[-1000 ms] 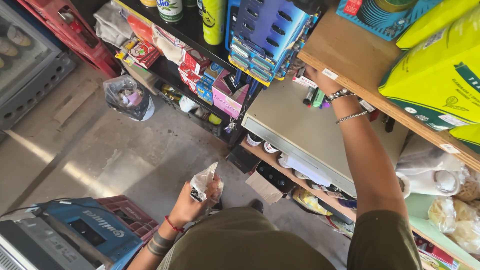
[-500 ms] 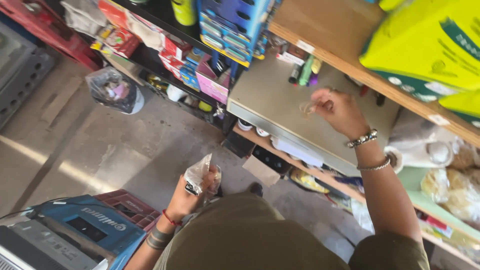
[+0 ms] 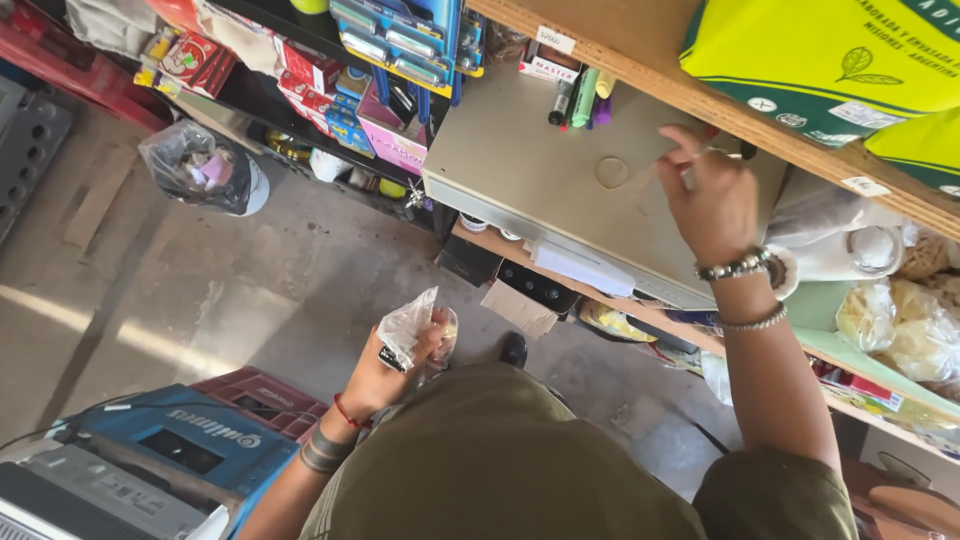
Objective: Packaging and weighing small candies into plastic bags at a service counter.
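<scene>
hands at the grey shelf top

the left hand (image 3: 395,365) is closed around a small clear plastic bag (image 3: 408,325), crumpled, held low in front of the olive-green shirt (image 3: 500,460). a small dark item sits against the bag at the fingers; what it is cannot be told. a red cord and a dark band circle that wrist.

the right hand (image 3: 712,195) is raised over the grey shelf top (image 3: 520,165), near its far right edge, just under the wooden shelf board (image 3: 760,125). its thumb and forefinger are pinched together on something thin and pale; it is too small to tell what. beaded and chain bracelets sit on that wrist. a rubber band (image 3: 611,172) lies in a ring on the grey surface, just to the left of the hand and apart from it.

at the far edge of the grey top stand several marker pens (image 3: 580,100). yellow-green sacks (image 3: 830,50) lie on the wooden board above. below the grey top's right end are clear bags of pale food (image 3: 900,320). on the concrete floor (image 3: 200,290), by the dark shelf at the left, sits a tied plastic bag (image 3: 195,165). a blue crate (image 3: 180,440) is at the lower left corner.
</scene>
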